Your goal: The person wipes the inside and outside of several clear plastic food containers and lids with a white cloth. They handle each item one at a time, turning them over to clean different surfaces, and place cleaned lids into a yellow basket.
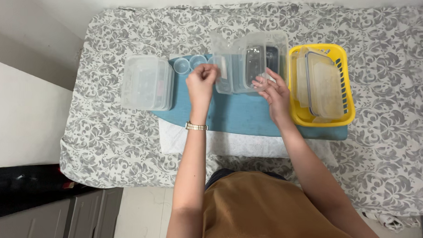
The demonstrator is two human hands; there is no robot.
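Clear plastic container (251,64), ribbed and rectangular, pinched by left hand (202,82), right hand (274,93) open-fingered alongside.

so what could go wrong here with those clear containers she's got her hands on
The left hand and right hand grip only the near edges of the nested clear plastic containers, so the set could tip or come apart. The two small round cups sit close behind the left hand and might get knocked. The yellow basket beside the right hand already holds lids on edge; a bump may topple them.
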